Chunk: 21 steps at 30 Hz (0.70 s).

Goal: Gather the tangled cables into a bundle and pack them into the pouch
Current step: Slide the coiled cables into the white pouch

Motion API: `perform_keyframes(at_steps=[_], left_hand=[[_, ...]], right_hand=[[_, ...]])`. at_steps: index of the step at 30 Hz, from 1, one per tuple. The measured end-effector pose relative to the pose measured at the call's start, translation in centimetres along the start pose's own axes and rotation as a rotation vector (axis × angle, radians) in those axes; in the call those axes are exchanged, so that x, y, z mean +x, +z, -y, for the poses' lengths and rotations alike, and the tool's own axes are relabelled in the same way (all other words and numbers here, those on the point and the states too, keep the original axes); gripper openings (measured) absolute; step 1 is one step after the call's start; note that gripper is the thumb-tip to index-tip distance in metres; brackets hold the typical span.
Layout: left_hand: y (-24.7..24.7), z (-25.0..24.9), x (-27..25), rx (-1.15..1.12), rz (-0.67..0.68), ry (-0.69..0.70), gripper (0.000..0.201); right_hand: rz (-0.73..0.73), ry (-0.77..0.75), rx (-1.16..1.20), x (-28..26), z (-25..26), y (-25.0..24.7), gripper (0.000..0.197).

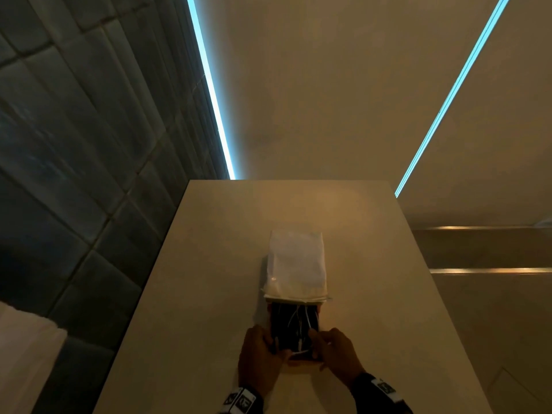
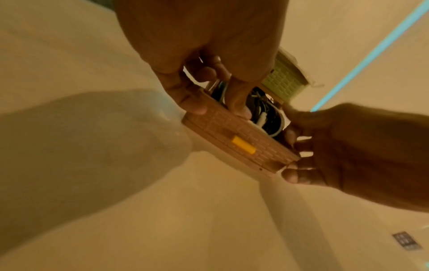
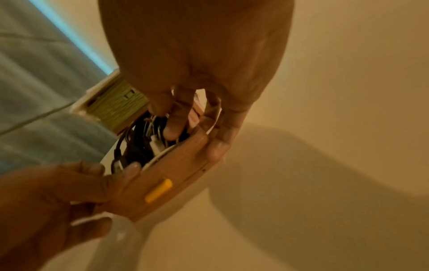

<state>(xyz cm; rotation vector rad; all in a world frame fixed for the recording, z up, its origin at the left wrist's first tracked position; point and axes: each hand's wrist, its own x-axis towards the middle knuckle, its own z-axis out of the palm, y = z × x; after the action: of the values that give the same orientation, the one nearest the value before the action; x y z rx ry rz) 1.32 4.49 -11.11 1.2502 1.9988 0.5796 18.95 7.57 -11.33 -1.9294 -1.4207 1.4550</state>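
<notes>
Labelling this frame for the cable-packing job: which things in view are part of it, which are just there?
In the job:
- pouch, tan, open, yellow tab
- cables, black and white, inside it
- left hand and right hand, gripping its sides

Just there:
- white bag, beyond the pouch
- table
- tiled wall
</notes>
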Motion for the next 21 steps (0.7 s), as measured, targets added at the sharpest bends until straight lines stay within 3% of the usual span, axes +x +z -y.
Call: perform_keyframes(at_steps=[7, 17, 21], left_hand=[[0.1, 1.3, 0.0, -0.002, 0.080, -0.130, 0.049], [0.3, 0.4, 2.6, -0.221, -0.039, 0.000, 0.039], [0.2, -0.6, 3.5, -0.241, -0.068, 0.022, 0.035]], right_hand=[[-0.119, 0.218, 0.204, 0.5, 0.0, 0.2, 0.051], [-0.217, 0.164, 0.163, 2.5, 2.3, -0.4, 0.043], [-0.260, 0.155, 0.091, 3.5, 3.5, -0.6, 0.026]])
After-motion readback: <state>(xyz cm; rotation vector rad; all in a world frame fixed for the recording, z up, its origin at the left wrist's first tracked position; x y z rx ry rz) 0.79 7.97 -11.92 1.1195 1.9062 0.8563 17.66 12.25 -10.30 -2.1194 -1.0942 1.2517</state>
